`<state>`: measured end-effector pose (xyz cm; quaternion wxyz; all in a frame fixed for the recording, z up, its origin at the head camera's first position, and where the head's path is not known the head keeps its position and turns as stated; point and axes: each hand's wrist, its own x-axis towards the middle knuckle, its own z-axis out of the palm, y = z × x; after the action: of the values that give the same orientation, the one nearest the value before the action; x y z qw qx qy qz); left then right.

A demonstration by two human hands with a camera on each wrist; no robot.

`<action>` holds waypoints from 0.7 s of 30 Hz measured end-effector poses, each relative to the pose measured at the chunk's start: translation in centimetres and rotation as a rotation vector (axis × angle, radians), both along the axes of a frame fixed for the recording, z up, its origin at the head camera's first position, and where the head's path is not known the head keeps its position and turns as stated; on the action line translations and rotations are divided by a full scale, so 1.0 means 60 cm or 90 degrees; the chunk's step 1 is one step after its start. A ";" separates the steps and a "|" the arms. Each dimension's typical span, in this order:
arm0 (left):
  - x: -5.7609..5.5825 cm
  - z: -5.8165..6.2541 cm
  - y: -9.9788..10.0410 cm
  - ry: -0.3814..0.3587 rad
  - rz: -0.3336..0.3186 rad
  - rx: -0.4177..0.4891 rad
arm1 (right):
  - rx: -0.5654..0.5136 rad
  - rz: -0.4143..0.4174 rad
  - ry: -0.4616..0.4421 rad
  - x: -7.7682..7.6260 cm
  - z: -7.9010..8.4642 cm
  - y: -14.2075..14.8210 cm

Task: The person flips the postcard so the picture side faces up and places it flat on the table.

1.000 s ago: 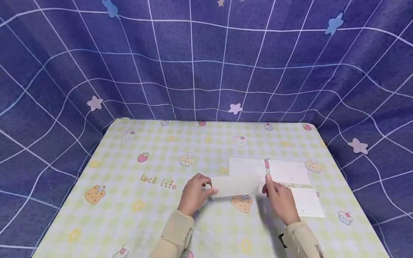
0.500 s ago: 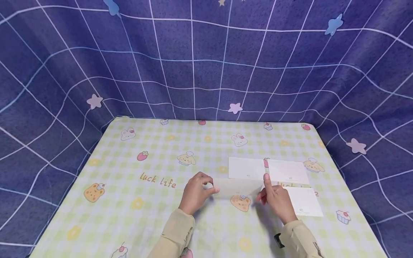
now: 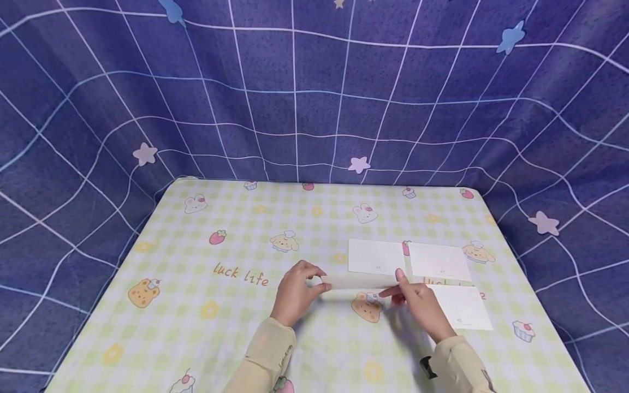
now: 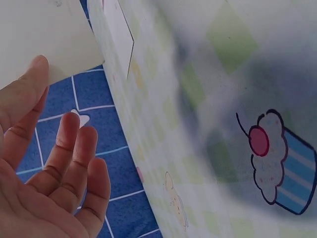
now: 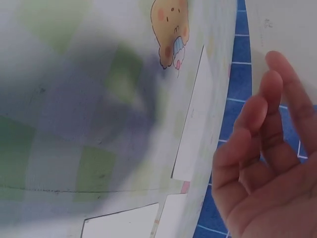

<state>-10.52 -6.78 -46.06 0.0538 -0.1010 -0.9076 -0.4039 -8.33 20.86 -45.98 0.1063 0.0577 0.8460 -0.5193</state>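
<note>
A white card [image 3: 361,281] with a small printed mark is held above the table, tilted so the head view sees it as a narrow strip. At its left end my left hand [image 3: 295,295] pinches it between thumb and index finger; the other fingers are loosely bent in the left wrist view. My right hand [image 3: 421,305] holds the opposite end, thumb on the upper edge and index finger [image 5: 290,89] along the face. Three similar white cards lie flat on the tablecloth: one behind the held card [image 3: 375,256], one farther right [image 3: 439,261], one [image 3: 462,307] partly behind my right hand.
The table wears a green-checked tablecloth [image 3: 196,262] printed with cartoon animals, strawberries and cupcakes. Behind and at both sides hangs a dark blue curtain [image 3: 314,114] with a white grid and stars.
The held card has tipped from showing its face to a thin strip. My right fingers have shifted left beneath it, and the thumb has slid slightly left. The left hand stays nearly in place.
</note>
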 end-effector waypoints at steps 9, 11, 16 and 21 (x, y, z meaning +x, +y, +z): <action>0.000 -0.007 -0.002 0.014 0.011 0.003 | -0.040 0.035 0.049 0.007 0.000 0.005; 0.000 -0.008 -0.001 0.010 0.014 0.006 | -0.049 0.037 0.055 0.008 -0.001 0.005; 0.000 -0.006 0.003 -0.025 0.024 0.011 | -0.057 0.022 0.067 0.012 -0.007 0.002; -0.002 -0.002 0.007 -0.031 0.031 -0.006 | -0.073 0.003 0.087 0.016 -0.011 -0.001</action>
<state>-10.62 -6.34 -46.19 0.0409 -0.0690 -0.9126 -0.4009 -7.35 20.80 -46.67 0.0529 0.0138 0.8204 -0.5692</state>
